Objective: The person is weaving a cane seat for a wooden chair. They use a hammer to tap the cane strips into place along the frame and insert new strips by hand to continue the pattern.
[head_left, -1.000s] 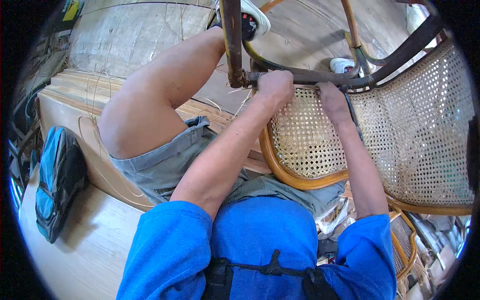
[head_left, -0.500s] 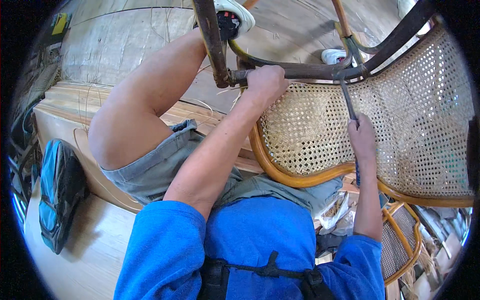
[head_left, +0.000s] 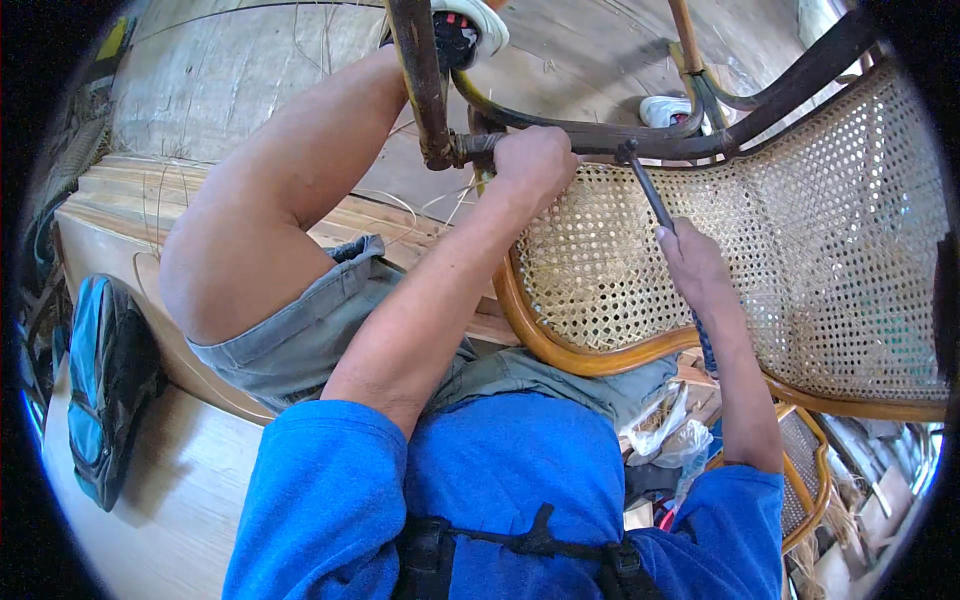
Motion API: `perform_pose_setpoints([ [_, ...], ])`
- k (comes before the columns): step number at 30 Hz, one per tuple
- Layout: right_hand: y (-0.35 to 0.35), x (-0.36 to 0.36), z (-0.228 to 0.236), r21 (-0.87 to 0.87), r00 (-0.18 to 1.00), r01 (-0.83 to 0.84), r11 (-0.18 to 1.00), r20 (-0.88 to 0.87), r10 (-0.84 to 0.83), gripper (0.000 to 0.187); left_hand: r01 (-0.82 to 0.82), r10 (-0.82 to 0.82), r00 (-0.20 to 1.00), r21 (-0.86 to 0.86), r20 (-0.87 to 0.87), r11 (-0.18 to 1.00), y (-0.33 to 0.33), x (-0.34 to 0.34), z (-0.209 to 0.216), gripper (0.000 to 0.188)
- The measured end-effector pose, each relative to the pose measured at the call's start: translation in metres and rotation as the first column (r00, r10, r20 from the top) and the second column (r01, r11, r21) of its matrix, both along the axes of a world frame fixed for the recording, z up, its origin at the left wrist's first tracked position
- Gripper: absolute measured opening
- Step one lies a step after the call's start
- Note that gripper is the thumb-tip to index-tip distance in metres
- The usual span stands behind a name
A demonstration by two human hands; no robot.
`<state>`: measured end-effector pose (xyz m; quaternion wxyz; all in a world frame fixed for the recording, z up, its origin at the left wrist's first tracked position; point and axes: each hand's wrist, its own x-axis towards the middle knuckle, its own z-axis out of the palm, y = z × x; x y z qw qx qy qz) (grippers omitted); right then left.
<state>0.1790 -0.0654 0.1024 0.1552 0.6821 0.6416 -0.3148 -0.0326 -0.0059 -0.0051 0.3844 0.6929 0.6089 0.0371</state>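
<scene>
Tool: a slim dark metal rod (head_left: 650,190) slants up from the right hand to the dark chair frame (head_left: 600,140), its tip right at the frame's edge.
Right hand: the right hand (head_left: 695,270) is closed round the rod's lower end, resting against the cane panel.
Left hand: the left hand (head_left: 535,160) is clenched on the frame bar, just left of the rod's tip.
Cane panel: the woven cane panel (head_left: 840,250) spreads under and right of both hands, edged by a curved wooden rim (head_left: 560,350).
Further out: a bare knee (head_left: 230,270) left of the left hand; a blue bag (head_left: 100,390) well off to the left on the pale floor (head_left: 170,510).
</scene>
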Motion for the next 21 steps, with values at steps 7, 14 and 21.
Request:
perform_pose_setpoints([
  [7,0.008,-0.019,0.006,-0.040,0.997,-0.022,0.999,0.072,0.025,0.036,-0.003,0.002,1.000,0.023,0.010,1.000,-0.001,-0.001,-0.004,0.032],
  [14,-0.006,-0.010,-0.009,0.043,0.999,0.035,0.998,-0.023,-0.034,0.034,-0.004,0.003,1.000,0.016,0.030,1.000,-0.003,-0.001,-0.004,0.033],
  [21,-0.003,-0.026,0.000,0.049,0.980,0.196,0.979,-0.044,-0.194,0.034,0.011,-0.011,1.000,0.025,0.006,1.000,-0.001,0.000,-0.003,0.034],
])
